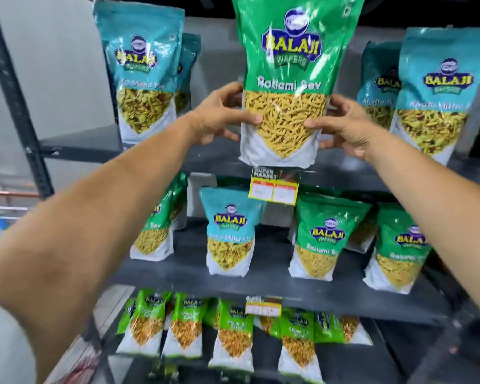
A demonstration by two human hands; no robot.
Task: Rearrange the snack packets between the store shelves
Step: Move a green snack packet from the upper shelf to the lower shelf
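Observation:
I hold a large green Ratlami Sev packet (287,76) upright at the middle of the top shelf (94,151). My left hand (222,115) grips its left edge and my right hand (341,126) grips its right edge, thumbs on the front. Teal Khatta Mitha packets stand on the top shelf at the left (142,73) and at the right (438,95). On the middle shelf (275,295) stand one teal packet (230,234) and green Ratlami Sev packets at the left (158,223) and right (324,236).
Several small green Chana Jor Garam packets (233,333) fill the bottom shelf. Yellow price tags (273,189) hang from the shelf edges. A dark metal upright (14,98) frames the rack at the left. Another green packet (399,250) stands at the far right.

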